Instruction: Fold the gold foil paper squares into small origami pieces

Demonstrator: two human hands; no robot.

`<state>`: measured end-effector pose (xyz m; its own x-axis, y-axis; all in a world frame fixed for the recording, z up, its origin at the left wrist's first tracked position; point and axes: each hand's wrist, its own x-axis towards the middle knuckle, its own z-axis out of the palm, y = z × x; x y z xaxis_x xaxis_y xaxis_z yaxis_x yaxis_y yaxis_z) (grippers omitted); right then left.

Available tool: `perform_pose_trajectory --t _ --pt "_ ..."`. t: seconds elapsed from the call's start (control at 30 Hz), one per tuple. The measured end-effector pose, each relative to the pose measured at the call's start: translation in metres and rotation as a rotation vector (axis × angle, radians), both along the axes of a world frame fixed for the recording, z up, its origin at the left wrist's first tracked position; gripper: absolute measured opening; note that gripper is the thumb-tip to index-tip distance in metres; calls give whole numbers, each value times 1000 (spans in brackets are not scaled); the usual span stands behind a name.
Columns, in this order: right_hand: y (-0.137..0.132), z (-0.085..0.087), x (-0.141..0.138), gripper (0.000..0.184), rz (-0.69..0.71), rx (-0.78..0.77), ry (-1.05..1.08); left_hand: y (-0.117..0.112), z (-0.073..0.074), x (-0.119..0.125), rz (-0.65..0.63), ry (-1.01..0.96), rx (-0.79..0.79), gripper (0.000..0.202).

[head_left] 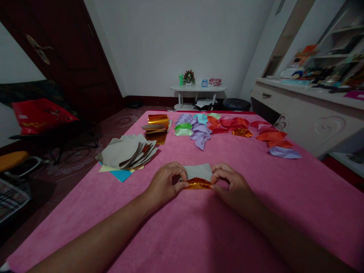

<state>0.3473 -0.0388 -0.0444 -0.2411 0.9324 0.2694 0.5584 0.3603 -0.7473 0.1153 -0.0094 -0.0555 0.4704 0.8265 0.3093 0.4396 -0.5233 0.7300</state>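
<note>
Both my hands rest on a pink tablecloth [199, 227] and pinch one folded sheet of foil paper [198, 177], gold-orange on the shiny side and grey-white on the back. My left hand [166, 184] grips its left end with curled fingers. My right hand [231, 184] grips its right end the same way. The near edge of the sheet is folded up, showing the orange side.
A fanned pile of grey-backed sheets [127, 153] lies to the left over blue and yellow paper. Gold foil sheets [157, 123] and several folded paper pieces, purple [199, 134], green, red [270, 136], lie farther back. A white cabinet [313, 117] stands right, a small white table [197, 91] behind.
</note>
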Motion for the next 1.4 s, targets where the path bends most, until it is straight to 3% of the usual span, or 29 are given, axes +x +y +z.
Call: perform_pose_trajectory --t 0.33,0.6,0.77,1.03,1.2,1.4 --pt "0 -1 1 12 15 -15 20 -2 3 1 -2 27 8 9" --pt "6 -5 -2 18 -81 -23 -32 -1 4 3 55 68 3 10" --pt "1 -1 1 12 -46 -2 35 -4 4 -1 -35 6 -6 3" --pt "-7 -2 5 24 108 8 88 -6 6 -9 -145 17 81 9" --pt "-7 3 4 17 110 -8 73 -6 8 -9 -184 66 157 10" --pt "-2 3 3 12 43 -62 69 -8 13 -5 -154 28 75 10"
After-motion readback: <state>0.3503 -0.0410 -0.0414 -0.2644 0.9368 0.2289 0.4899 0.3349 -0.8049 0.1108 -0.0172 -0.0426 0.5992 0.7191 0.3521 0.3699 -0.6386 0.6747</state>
